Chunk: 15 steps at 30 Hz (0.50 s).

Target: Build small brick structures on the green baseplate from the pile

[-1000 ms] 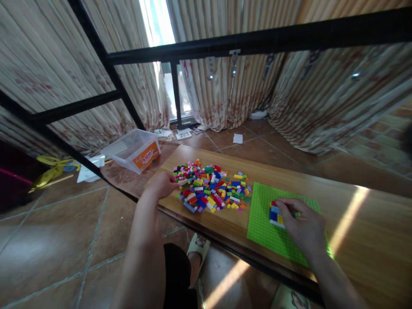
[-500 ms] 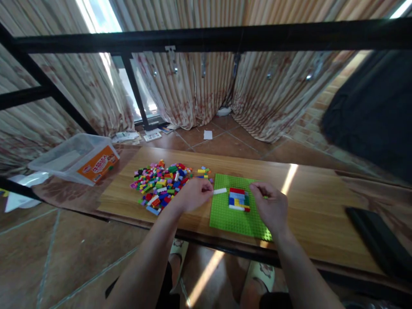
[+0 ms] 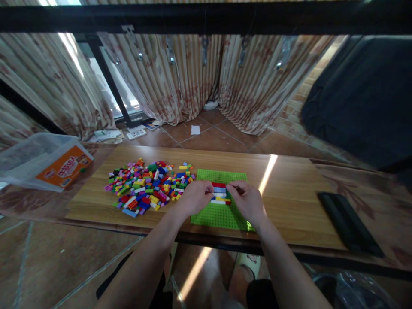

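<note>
A green baseplate (image 3: pixel 212 218) lies on the wooden board, bearing a small patch of red, blue, yellow and white bricks (image 3: pixel 219 185). My left hand (image 3: pixel 197 198) is closed in a pinch at the patch's left side. From its fingertips a long white brick (image 3: pixel 219 195) reaches across the top of the patch; whether it is pressed down, I cannot tell. At the patch's right edge is my right hand (image 3: pixel 248 201), thumb and forefinger drawn together. Anything between those fingers is hidden. Part of the patch is covered by both hands.
Loose colourful bricks (image 3: pixel 141 186) are heaped left of the baseplate on the wooden board (image 3: pixel 283 214). A clear plastic box (image 3: pixel 28 150) with an orange label stands at the far left. Toward the right end lies a black flat object (image 3: pixel 349 223). A black rail (image 3: pixel 206 18) crosses overhead.
My left hand has carried the white brick right, from the baseplate's left part onto the brick patch. My right hand has come closer to the patch. The whole view has shifted.
</note>
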Tool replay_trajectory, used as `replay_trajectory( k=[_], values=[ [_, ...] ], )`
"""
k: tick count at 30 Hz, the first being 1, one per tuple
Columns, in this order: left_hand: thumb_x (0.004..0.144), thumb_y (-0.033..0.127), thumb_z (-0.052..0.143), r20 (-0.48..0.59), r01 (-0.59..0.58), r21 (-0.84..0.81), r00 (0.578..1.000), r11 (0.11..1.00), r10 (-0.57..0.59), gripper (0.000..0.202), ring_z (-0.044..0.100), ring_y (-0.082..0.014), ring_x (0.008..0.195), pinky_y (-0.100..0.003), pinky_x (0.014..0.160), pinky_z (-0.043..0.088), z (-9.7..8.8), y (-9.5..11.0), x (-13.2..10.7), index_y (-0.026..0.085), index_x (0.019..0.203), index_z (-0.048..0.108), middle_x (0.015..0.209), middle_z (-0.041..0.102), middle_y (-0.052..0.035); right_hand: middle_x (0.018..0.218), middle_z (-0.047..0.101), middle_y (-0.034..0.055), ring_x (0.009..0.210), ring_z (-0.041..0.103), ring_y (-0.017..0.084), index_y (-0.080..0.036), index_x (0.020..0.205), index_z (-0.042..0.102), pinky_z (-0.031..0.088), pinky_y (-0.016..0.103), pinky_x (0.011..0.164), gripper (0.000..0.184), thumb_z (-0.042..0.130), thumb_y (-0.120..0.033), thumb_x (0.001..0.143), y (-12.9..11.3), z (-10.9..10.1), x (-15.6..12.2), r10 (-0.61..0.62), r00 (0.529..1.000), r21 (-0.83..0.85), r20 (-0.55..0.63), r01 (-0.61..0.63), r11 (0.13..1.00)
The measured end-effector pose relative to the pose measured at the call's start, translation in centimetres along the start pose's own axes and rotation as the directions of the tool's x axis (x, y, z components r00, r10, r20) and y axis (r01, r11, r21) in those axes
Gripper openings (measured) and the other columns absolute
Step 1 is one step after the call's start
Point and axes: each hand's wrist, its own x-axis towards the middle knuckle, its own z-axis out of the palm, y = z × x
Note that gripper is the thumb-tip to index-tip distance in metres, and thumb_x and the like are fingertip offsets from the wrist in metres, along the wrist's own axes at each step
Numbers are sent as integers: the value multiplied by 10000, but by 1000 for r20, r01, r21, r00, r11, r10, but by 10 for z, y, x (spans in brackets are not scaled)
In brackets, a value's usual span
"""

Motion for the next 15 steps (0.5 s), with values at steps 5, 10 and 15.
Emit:
replay_trajectory(
  k=[5, 10, 15],
  values=[
    [798, 166, 572, -43, 10, -24, 999, 1000, -11, 91, 597, -140, 667, -233, 606, 409, 2, -3, 2, 167, 805, 663, 736, 684, -16, 791, 688, 27, 663, 586, 164, -211, 831, 712, 453, 304, 664, 220, 624, -403, 769, 3, 2, 1, 49, 996, -57, 70, -45, 997],
    [784, 144, 583, -46, 34, -27, 998, 999, -35, 81, 584, -133, 640, -231, 588, 397, 2, -2, 2, 165, 792, 661, 704, 671, -8, 803, 684, 22, 665, 588, 161, -221, 792, 705, 455, 306, 662, 181, 646, -382, 737, 3, 3, 2, 90, 993, -77, 82, -84, 993],
    [783, 158, 592, -63, 28, -63, 998, 998, -32, 64, 591, -131, 642, -228, 588, 405, 4, -4, 3, 165, 785, 655, 716, 681, -8, 778, 689, 16, 655, 598, 157, -217, 777, 703, 465, 298, 656, 173, 664, -377, 721, 3, 3, 2, 100, 992, -62, 78, -95, 994]
  ],
)
